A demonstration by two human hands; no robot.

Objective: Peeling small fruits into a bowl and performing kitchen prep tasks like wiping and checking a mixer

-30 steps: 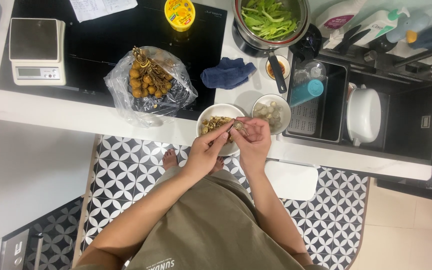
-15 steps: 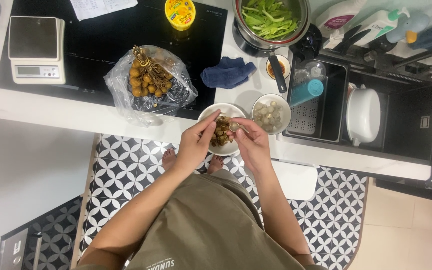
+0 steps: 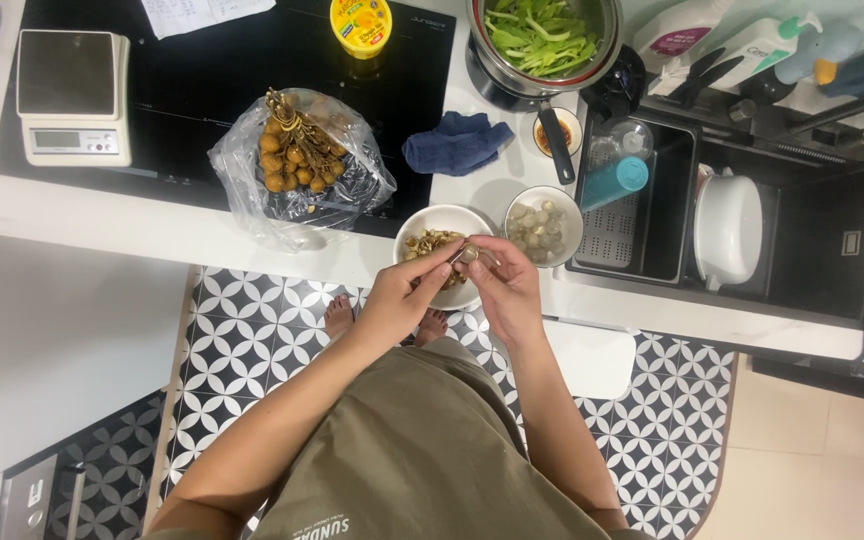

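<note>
Both my hands meet over a white bowl of brown shells (image 3: 430,222) at the counter's front edge. My left hand (image 3: 414,283) and my right hand (image 3: 503,281) pinch one small pale round fruit (image 3: 469,254) between their fingertips. Just right of them stands a second white bowl (image 3: 542,225) with several peeled pale fruits. A bunch of brown longan-like fruit (image 3: 292,150) lies on an open clear plastic bag (image 3: 352,190) to the left.
A kitchen scale (image 3: 72,98) sits far left on the black cooktop. A blue cloth (image 3: 455,143), a yellow jar (image 3: 361,24) and a pot of greens (image 3: 542,38) stand behind. A sink (image 3: 672,215) with a teal bottle (image 3: 616,183) and white pot (image 3: 728,229) lies right.
My hands have lifted slightly off the shell bowl and drawn the fruit toward its near right rim; the fingers now pinch it between both hands.
</note>
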